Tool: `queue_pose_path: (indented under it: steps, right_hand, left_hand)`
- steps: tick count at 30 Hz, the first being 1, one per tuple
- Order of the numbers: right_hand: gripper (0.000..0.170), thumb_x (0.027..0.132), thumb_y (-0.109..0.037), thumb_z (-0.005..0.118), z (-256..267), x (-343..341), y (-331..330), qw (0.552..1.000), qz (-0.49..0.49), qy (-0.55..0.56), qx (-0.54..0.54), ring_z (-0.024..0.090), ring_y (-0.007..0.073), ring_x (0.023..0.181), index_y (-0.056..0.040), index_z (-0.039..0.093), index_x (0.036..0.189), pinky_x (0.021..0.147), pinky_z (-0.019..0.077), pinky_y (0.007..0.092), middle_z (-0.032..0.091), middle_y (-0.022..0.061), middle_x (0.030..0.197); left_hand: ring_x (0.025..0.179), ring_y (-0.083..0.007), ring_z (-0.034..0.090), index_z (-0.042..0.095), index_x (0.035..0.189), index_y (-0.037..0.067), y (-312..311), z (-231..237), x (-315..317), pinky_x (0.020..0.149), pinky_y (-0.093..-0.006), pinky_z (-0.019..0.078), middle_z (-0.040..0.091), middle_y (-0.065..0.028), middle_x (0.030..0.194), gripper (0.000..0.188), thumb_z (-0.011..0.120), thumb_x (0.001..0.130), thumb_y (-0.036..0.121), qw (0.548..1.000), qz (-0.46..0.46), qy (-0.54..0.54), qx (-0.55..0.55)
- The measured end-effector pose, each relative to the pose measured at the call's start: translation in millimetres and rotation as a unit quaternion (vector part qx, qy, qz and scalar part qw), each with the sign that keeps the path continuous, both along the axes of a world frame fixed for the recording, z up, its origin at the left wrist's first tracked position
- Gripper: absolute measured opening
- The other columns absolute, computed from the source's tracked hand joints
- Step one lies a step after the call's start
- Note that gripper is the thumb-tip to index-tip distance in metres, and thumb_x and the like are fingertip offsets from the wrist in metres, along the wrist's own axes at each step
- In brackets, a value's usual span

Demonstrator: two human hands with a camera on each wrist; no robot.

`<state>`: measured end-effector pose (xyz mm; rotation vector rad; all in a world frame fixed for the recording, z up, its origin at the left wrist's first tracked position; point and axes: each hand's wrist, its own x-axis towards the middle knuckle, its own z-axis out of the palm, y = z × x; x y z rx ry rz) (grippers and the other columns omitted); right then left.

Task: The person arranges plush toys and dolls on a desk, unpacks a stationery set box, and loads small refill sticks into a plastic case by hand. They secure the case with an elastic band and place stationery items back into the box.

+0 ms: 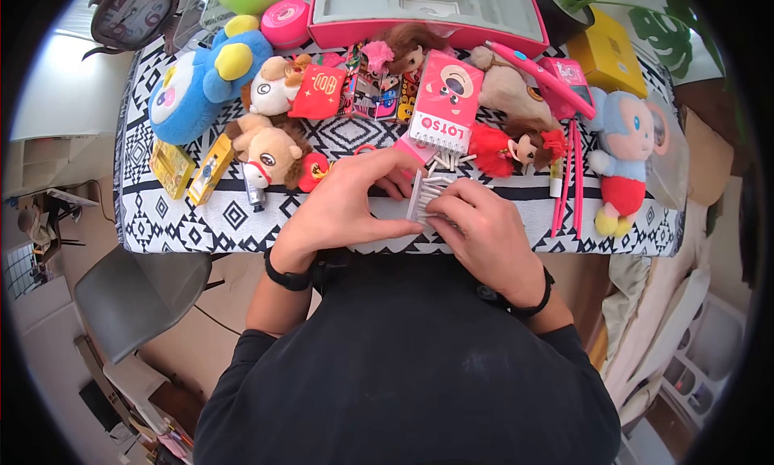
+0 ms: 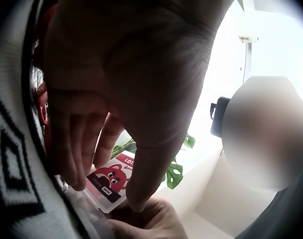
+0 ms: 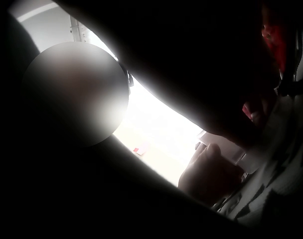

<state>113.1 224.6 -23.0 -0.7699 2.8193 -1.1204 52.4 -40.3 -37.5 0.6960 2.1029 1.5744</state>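
Note:
My left hand (image 1: pixel 355 199) holds a small flat box (image 1: pixel 415 196) on its edge between thumb and fingers. In the left wrist view the box (image 2: pixel 110 181) shows a pink bear face and red lettering. Thin white sticks that look like cotton swabs (image 1: pixel 436 184) lie against its right side, and more loose swabs (image 1: pixel 453 160) are scattered just beyond. My right hand (image 1: pixel 488 231) has its fingers curled and pinches swabs beside the box. The right wrist view is mostly dark, with the left hand (image 3: pixel 208 172) near the pale box.
Behind the hands stand a pink spiral notebook (image 1: pixel 447 98), a red-dressed doll (image 1: pixel 516 150) and a horse plush (image 1: pixel 270 154). Pink sticks (image 1: pixel 574 179) and a blue-and-red plush (image 1: pixel 625 154) lie on the right. Yellow boxes (image 1: pixel 211 170) sit on the left of the patterned cloth (image 1: pixel 177 227).

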Motion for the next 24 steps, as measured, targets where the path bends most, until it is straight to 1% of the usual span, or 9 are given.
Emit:
queue_pose_path:
  steps: [4, 6, 9, 11, 14, 20, 22, 23, 24]
  right_hand:
    - [0.017, 0.096, -0.006, 0.089, 4.1, -1.6, 3.7, 0.999, -0.029, -0.007, -0.025, 0.078, 0.0339, 0.098, -0.0043, 0.08, 0.11, 0.082, 0.0631, 0.0455, 0.074, 0.01, 0.108]
    - [0.017, 0.096, -0.004, 0.089, 4.6, -6.3, 9.0, 0.996, -0.075, 0.007, -0.039, 0.078, 0.0341, 0.099, -0.0043, 0.081, 0.111, 0.083, 0.0633, 0.0451, 0.075, 0.0105, 0.108]
    - [0.018, 0.096, -0.002, 0.088, -0.9, -15.1, 17.7, 0.994, -0.102, 0.03, -0.01, 0.078, 0.0342, 0.1, -0.0036, 0.082, 0.112, 0.084, 0.0637, 0.0454, 0.075, 0.0105, 0.108]
    - [0.019, 0.096, -0.004, 0.088, -2.8, -20.4, 19.3, 0.995, -0.1, 0.024, -0.009, 0.079, 0.0339, 0.1, -0.0038, 0.082, 0.114, 0.084, 0.0635, 0.0457, 0.075, 0.01, 0.108]
    - [0.019, 0.097, -0.005, 0.089, -2.4, -23.3, 17.8, 0.995, -0.094, 0.038, 0.026, 0.078, 0.0334, 0.1, -0.004, 0.082, 0.115, 0.083, 0.0633, 0.0458, 0.075, 0.0099, 0.108]
    - [0.013, 0.097, -0.011, 0.09, -1.1, -26.6, 15.1, 0.995, -0.08, 0.015, 0.055, 0.078, 0.032, 0.096, -0.0061, 0.084, 0.108, 0.082, 0.0631, 0.0458, 0.074, 0.0077, 0.103]
    - [0.011, 0.097, -0.013, 0.09, -0.1, -30.3, 13.3, 0.993, -0.073, 0.018, 0.093, 0.078, 0.0316, 0.095, -0.0067, 0.084, 0.103, 0.081, 0.0628, 0.0459, 0.075, 0.0073, 0.101]
    - [0.011, 0.097, -0.013, 0.09, -0.8, -32.4, 12.8, 0.994, -0.07, 0.017, 0.088, 0.078, 0.0316, 0.095, -0.0067, 0.084, 0.103, 0.081, 0.0628, 0.0459, 0.075, 0.0073, 0.101]
    - [0.011, 0.097, -0.014, 0.09, -1.4, -34.7, 13.2, 0.992, -0.062, 0.016, 0.109, 0.078, 0.0317, 0.095, -0.0069, 0.084, 0.102, 0.08, 0.0625, 0.0462, 0.075, 0.0077, 0.101]
  left_hand:
    - [0.113, -0.019, 0.082, 0.076, 0.142, 0.0, -2.2, -2.4, -2.5, 0.102, -0.0364, 0.0678, 0.08, -0.0089, 0.134, 0.073, 0.11, 0.079, 0.014, 1.0, -0.008, -0.019, -0.008]
    - [0.114, -0.0194, 0.082, 0.076, 0.141, 0.0, -3.1, -3.4, -2.9, 0.103, -0.0366, 0.0679, 0.08, -0.0092, 0.134, 0.073, 0.11, 0.078, 0.014, 1.0, -0.012, -0.016, -0.008]
    - [0.114, -0.0206, 0.082, 0.076, 0.14, 0.0, -2.7, -1.7, -4.6, 0.104, -0.0373, 0.0681, 0.081, -0.0097, 0.134, 0.072, 0.11, 0.078, 0.015, 1.0, -0.02, -0.012, -0.013]
    - [0.114, -0.0214, 0.082, 0.076, 0.138, 0.0, -2.8, -0.5, -5.5, 0.105, -0.0377, 0.0682, 0.081, -0.0099, 0.133, 0.072, 0.111, 0.077, 0.015, 0.999, -0.025, -0.013, -0.018]
    - [0.116, -0.0228, 0.082, 0.076, 0.137, 0.0, -3.0, -1.3, -5.7, 0.106, -0.0387, 0.0683, 0.081, -0.0099, 0.134, 0.07, 0.111, 0.078, 0.017, 0.999, -0.034, 0.009, -0.034]
    - [0.115, -0.0233, 0.083, 0.076, 0.136, 0.001, -3.5, -4.7, -4.0, 0.105, -0.0388, 0.0682, 0.082, -0.0094, 0.131, 0.07, 0.11, 0.077, 0.018, 0.999, -0.028, 0.016, -0.025]
    - [0.113, -0.0223, 0.084, 0.077, 0.137, 0.002, -3.5, -1.9, -4.2, 0.104, -0.0386, 0.0682, 0.082, -0.0083, 0.129, 0.07, 0.11, 0.077, 0.018, 0.999, -0.033, 0.014, -0.033]
    - [0.113, -0.0223, 0.084, 0.077, 0.137, 0.002, -4.2, -1.6, -4.5, 0.104, -0.0386, 0.0682, 0.082, -0.0083, 0.129, 0.07, 0.11, 0.077, 0.018, 0.999, -0.029, 0.014, -0.038]
    - [0.112, -0.0217, 0.084, 0.077, 0.137, 0.003, -4.2, -2.0, -5.0, 0.104, -0.0385, 0.0682, 0.083, -0.0077, 0.128, 0.07, 0.11, 0.077, 0.018, 0.999, -0.033, 0.013, -0.036]
